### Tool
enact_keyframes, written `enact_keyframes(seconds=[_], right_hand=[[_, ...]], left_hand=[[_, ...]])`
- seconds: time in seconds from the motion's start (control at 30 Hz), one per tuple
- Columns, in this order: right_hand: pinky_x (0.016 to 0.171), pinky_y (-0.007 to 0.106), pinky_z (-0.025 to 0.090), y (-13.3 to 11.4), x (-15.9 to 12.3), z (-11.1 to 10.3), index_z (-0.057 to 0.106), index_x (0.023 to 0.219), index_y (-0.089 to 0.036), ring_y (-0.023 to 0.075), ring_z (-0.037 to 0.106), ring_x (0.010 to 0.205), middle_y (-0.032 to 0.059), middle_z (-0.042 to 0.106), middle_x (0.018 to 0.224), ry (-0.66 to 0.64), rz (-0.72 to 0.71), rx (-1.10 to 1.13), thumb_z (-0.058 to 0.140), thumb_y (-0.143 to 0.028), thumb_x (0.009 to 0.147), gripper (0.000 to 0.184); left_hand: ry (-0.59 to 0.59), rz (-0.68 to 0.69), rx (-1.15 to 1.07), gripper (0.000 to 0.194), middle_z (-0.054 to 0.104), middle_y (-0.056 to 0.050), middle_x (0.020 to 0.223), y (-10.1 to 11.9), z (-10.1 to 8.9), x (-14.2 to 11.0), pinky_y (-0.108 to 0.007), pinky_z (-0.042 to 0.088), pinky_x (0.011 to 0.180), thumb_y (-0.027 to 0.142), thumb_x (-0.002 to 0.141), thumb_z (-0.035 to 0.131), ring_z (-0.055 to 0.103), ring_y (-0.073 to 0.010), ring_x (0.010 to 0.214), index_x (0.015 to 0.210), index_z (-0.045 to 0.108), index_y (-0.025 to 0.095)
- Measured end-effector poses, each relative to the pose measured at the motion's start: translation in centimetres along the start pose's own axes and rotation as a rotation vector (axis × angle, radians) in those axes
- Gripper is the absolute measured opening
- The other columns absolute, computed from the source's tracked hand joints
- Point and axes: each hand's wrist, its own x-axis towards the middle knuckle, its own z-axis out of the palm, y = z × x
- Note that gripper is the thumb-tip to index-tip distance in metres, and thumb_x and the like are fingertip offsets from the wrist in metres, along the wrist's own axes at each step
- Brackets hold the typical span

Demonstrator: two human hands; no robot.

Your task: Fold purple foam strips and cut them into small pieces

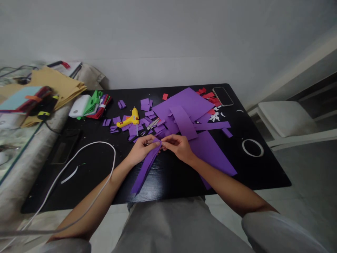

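A long purple strip (145, 168), folded along its length and looking like paper or foam sheet, slants down toward the table's front edge. My left hand (140, 149) is closed around its upper part, thumb on top. At the strip's top end, my right hand (179, 146) pinches with thumb and fingertips, close against the left fingers. Just beyond my hands lie scissors (153, 123) among small cut purple pieces (133, 130). A yellow glue gun (129, 119) rests on those pieces. Large purple sheets (214, 151) and a loose strip (183, 121) lie to the right.
On the black table (168, 182), a white cable (114, 154) loops across my left forearm. A phone (223, 96), red scraps (207, 95) and white scraps (215, 116) sit at the back right, a white ring (252, 147) at right. Bundled coloured sheets (96, 105) are at back left.
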Motion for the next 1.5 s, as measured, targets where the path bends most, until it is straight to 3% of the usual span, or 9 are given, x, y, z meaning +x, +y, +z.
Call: enact_keyframes(seconds=[0.23, 1.13, 1.5], right_hand=[[0.072, 0.032, 0.062, -0.2, -0.5, 0.2, 0.078, 0.088, -0.021, 0.0157, 0.07, 0.069, 0.0015, 0.075, 0.078, -0.027, -0.001, 0.01, 0.084, -0.034, 0.07, 0.023], [0.067, 0.032, 0.058, 0.5, 0.1, -0.4, 0.08, 0.083, -0.023, 0.0151, 0.066, 0.063, 0.0008, 0.075, 0.075, -0.058, -0.051, -0.068, 0.086, -0.036, 0.07, 0.019], [0.063, 0.026, 0.056, 0.8, 0.2, -0.6, 0.079, 0.082, -0.02, 0.0129, 0.066, 0.065, 0.0019, 0.075, 0.079, -0.073, -0.189, -0.113, 0.085, -0.037, 0.073, 0.021]], left_hand=[[0.045, 0.046, 0.091, 0.031, 0.068, 0.0, 0.067, 0.4, -0.2, -0.1, -0.021, 0.041, 0.055, 0.044, 0.08, 0.075, 0.055, -0.0099, 0.056, 0.078, 0.068, 0.013], [-0.029, 0.004, 0.01, 0.029, 0.07, -0.002, 0.071, -0.7, -0.9, 0.1, -0.022, 0.045, 0.061, 0.041, 0.079, 0.078, 0.06, -0.0115, 0.061, 0.083, 0.07, 0.013], [-0.028, -0.004, 0.001, 0.029, 0.068, 0.0, 0.068, -0.8, -0.8, 0.1, -0.021, 0.044, 0.058, 0.04, 0.078, 0.079, 0.058, -0.0103, 0.058, 0.081, 0.07, 0.013]])
